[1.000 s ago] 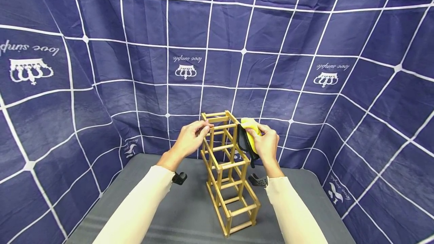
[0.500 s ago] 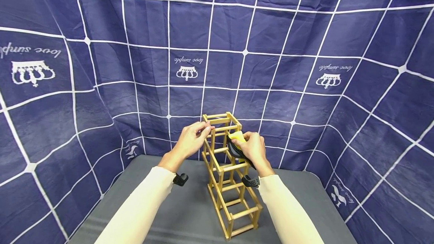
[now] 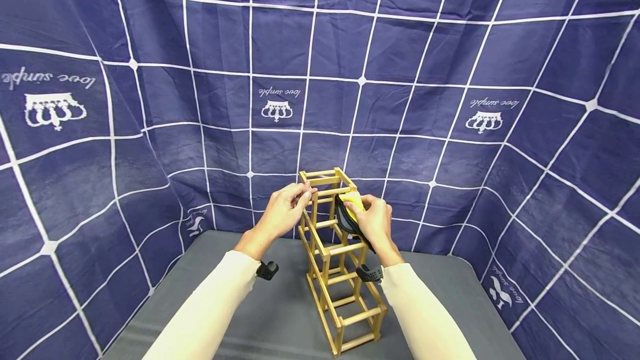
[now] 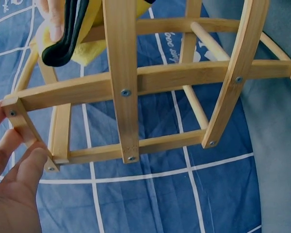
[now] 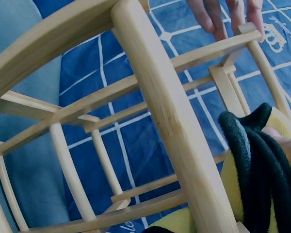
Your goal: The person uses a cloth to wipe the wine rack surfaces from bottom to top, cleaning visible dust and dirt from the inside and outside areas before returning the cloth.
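Note:
A stepped rack of light wooden bars (image 3: 361,316) stands on the grey surface, tallest at its far end. My left hand (image 3: 280,210) grips the rack's top left corner; in the left wrist view, thumb and fingers (image 4: 31,170) close on the end of a post. My right hand (image 3: 378,221) holds a folded cloth (image 3: 354,200), yellow on one side and dark on the other, at the right side of the top tier. Seen from the right wrist, the dark folds of the cloth (image 5: 242,155) lie close by the bars, and most of that hand is out of frame.
Dark blue fabric (image 3: 330,104) with white grid lines and printed crowns hangs behind and at both sides. A grey padded-looking surface (image 3: 240,304) lies under the rack. A black strap (image 3: 267,270) sits at the left wrist, another strap (image 3: 369,273) at the right.
My right hand has moved left and slightly down with the cloth, from beside the rack onto its upper right side. My left hand keeps its hold on the top corner.

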Demonstrator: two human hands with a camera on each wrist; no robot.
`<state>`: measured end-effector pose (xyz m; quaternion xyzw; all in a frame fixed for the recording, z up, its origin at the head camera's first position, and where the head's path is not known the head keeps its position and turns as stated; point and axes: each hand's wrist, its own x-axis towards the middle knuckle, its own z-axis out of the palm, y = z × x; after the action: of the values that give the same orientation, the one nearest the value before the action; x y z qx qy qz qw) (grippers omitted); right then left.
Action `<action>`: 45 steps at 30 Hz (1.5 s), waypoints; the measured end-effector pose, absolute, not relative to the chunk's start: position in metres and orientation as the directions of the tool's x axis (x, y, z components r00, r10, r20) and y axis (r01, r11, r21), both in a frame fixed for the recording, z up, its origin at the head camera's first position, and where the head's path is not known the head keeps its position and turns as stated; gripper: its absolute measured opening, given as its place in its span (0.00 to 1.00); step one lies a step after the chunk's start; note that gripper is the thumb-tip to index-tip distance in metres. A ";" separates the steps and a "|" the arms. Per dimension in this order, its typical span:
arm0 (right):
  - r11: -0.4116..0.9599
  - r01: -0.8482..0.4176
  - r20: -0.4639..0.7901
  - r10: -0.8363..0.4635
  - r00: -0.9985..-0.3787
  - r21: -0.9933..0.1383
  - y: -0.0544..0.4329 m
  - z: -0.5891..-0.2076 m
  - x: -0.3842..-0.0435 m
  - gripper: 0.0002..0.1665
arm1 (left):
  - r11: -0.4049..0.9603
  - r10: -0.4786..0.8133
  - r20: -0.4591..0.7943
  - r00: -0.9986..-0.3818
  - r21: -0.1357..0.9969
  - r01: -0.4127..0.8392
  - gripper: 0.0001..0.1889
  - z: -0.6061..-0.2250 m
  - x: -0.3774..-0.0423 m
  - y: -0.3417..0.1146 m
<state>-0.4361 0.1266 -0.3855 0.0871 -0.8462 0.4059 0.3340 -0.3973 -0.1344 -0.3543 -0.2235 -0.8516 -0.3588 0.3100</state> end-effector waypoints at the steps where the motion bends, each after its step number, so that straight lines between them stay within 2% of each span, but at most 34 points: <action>1: 0.655 -0.418 0.637 0.126 -0.760 -0.629 0.127 -0.386 -0.436 0.22 | 0.642 0.160 0.686 -0.710 0.474 0.603 0.10 -0.356 -0.396 -0.134; 8: 0.648 -0.436 0.646 0.114 -0.755 -0.624 0.131 -0.389 -0.434 0.22 | 0.608 0.163 0.695 -0.700 0.488 0.627 0.21 -0.373 -0.384 -0.132; 12: 0.651 -0.435 0.656 0.130 -0.743 -0.622 0.136 -0.387 -0.430 0.21 | 0.614 0.127 0.734 -0.667 0.470 0.634 0.27 -0.387 -0.374 -0.129; 15: 0.643 -0.457 0.690 0.156 -0.707 -0.614 0.142 -0.383 -0.429 0.20 | 0.651 0.081 0.778 -0.623 0.432 0.624 0.28 -0.400 -0.363 -0.124; 17: 0.638 -0.498 0.737 0.168 -0.654 -0.587 0.147 -0.381 -0.429 0.19 | 0.688 0.074 0.796 -0.601 0.396 0.609 0.26 -0.411 -0.354 -0.119; 20: 0.649 -0.585 0.830 0.134 -0.542 -0.487 0.153 -0.377 -0.433 0.18 | 0.736 0.121 0.798 -0.591 0.327 0.593 0.20 -0.430 -0.338 -0.111; 24: 0.646 -0.707 0.922 -0.012 -0.386 -0.288 0.156 -0.371 -0.439 0.20 | 0.747 0.217 0.796 -0.566 0.237 0.621 0.14 -0.449 -0.322 -0.100; 27: 0.647 -0.745 0.937 -0.137 -0.322 -0.161 0.152 -0.366 -0.443 0.22 | 0.739 0.246 0.808 -0.535 0.201 0.643 0.14 -0.451 -0.318 -0.095; 31: 0.686 -0.725 0.915 -0.255 -0.313 -0.057 0.143 -0.363 -0.445 0.22 | 0.729 0.262 0.818 -0.512 0.180 0.661 0.14 -0.446 -0.320 -0.093; 36: 0.719 -0.694 0.903 -0.281 -0.324 -0.025 0.124 -0.364 -0.443 0.21 | 0.686 0.295 0.808 -0.510 0.193 0.702 0.13 -0.442 -0.324 -0.093; 45: 0.669 -0.735 0.860 -0.434 -0.268 0.109 0.085 -0.354 -0.436 0.23 | 0.664 0.297 0.815 -0.498 0.199 0.721 0.13 -0.442 -0.323 -0.095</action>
<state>-0.4356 0.0851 -0.3541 0.3745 -0.7804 0.1583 0.4751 -0.3230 -0.0952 -0.4417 -0.3091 -0.8226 -0.2689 0.3942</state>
